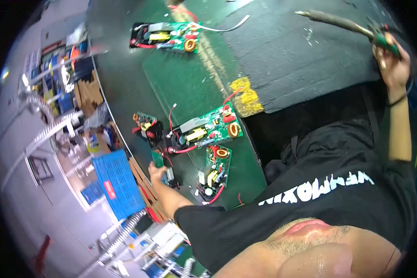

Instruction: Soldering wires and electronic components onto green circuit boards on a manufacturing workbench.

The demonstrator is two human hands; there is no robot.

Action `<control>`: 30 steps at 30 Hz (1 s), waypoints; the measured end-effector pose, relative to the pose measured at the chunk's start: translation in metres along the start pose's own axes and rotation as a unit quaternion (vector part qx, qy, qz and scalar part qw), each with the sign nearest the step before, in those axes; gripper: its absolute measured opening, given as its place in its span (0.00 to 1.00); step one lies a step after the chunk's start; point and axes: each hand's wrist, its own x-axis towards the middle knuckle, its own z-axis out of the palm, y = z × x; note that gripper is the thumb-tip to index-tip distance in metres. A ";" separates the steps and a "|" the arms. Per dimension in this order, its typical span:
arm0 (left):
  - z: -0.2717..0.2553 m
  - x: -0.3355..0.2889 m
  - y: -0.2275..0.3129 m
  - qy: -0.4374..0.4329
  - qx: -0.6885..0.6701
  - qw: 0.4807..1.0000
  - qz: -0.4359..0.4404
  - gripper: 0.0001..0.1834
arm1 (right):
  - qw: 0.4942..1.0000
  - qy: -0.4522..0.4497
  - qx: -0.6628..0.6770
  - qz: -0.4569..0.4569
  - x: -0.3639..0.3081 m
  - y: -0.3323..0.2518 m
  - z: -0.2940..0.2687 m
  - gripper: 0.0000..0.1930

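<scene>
My right hand [394, 67], raised at the far right, is closed around the green handle of a soldering iron [340, 22]. The iron's long metal barrel points left over a dark mat. At the left, my left hand [157, 172] grips the edge of a small green circuit board [157, 158]; its fingertips are partly hidden. Close to that hand lie a small board with a coil and red wires [146, 125] and a larger populated circuit board [206, 129]. Another populated board [217, 169] sits just right of my left forearm, with a red wire at its lower end.
One more populated circuit board [167, 37] with a white lead lies at the top. The dark mat [301, 60] covers the right part of the green bench [171, 83]. Beyond the bench's left edge stand a blue crate [118, 180] and cardboard [89, 95].
</scene>
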 end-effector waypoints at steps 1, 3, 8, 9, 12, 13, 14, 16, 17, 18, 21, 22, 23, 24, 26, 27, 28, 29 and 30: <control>-0.002 -0.004 -0.001 -0.006 -0.004 1.000 -0.018 0.61 | 0.999 0.029 -0.010 -0.015 -0.005 0.002 0.003 0.18; -0.013 -0.012 -0.003 0.017 0.065 0.998 -0.010 0.61 | 0.999 0.005 0.004 -0.033 -0.004 0.002 0.010 0.17; -0.064 -0.082 0.005 0.092 -0.178 0.979 0.038 0.44 | 0.999 -0.041 0.026 -0.022 0.005 0.001 0.013 0.17; -0.073 -0.093 0.018 0.141 -0.252 0.956 -0.061 0.45 | 0.999 -0.037 0.020 -0.020 0.004 0.001 0.010 0.17; -0.127 -0.150 0.068 0.237 -0.197 0.946 0.103 0.45 | 0.997 -0.071 0.023 -0.024 0.008 0.002 -0.004 0.17; -0.135 -0.166 0.091 0.269 -0.256 0.914 0.164 0.46 | 0.995 -0.093 0.041 -0.014 0.009 0.002 -0.010 0.18; -0.144 -0.184 0.114 0.294 -0.287 0.883 0.228 0.47 | 0.995 -0.086 0.038 -0.022 0.008 0.004 -0.015 0.19; -0.170 -0.204 0.160 0.297 -0.358 0.848 0.254 0.49 | 0.996 -0.075 0.036 -0.035 0.005 0.007 -0.021 0.21; -0.179 -0.207 0.183 0.308 -0.389 0.820 0.284 0.50 | 0.996 -0.070 0.036 -0.039 0.004 0.008 -0.023 0.22; -0.183 -0.210 0.205 0.283 -0.432 0.809 0.281 0.51 | 0.996 -0.065 0.038 -0.044 0.004 0.009 -0.024 0.22; -0.181 -0.209 0.276 0.238 -0.525 0.782 0.238 0.53 | 0.995 -0.066 0.056 -0.047 0.002 0.008 -0.021 0.22; -0.178 -0.203 0.303 0.167 -0.533 0.775 0.296 0.53 | 0.994 -0.077 0.065 -0.046 0.004 0.007 -0.017 0.21; -0.172 -0.191 0.332 0.104 -0.538 0.765 0.339 0.53 | 0.992 -0.089 0.074 -0.045 0.006 0.007 -0.013 0.21; -0.166 -0.170 0.366 0.029 -0.544 0.748 0.379 0.54 | 0.990 -0.106 0.082 -0.043 0.007 0.007 -0.010 0.20; -0.147 -0.136 0.431 -0.103 -0.538 0.720 0.427 0.54 | 0.992 -0.083 0.080 -0.046 0.004 0.006 -0.004 0.18; -0.136 -0.121 0.465 -0.167 -0.529 0.706 0.441 0.54 | 0.992 -0.082 0.084 -0.050 0.004 0.008 -0.002 0.18; -0.126 -0.110 0.496 -0.223 -0.513 0.693 0.454 0.54 | 0.992 -0.077 0.085 -0.057 0.003 0.010 -0.002 0.18; -0.113 -0.099 0.528 -0.280 -0.492 0.679 0.466 0.55 | 0.992 -0.069 0.085 -0.063 0.000 0.010 -0.002 0.18; -0.101 -0.092 0.554 -0.331 -0.469 0.667 0.475 0.55 | 0.993 -0.064 0.070 -0.070 -0.002 0.012 -0.003 0.18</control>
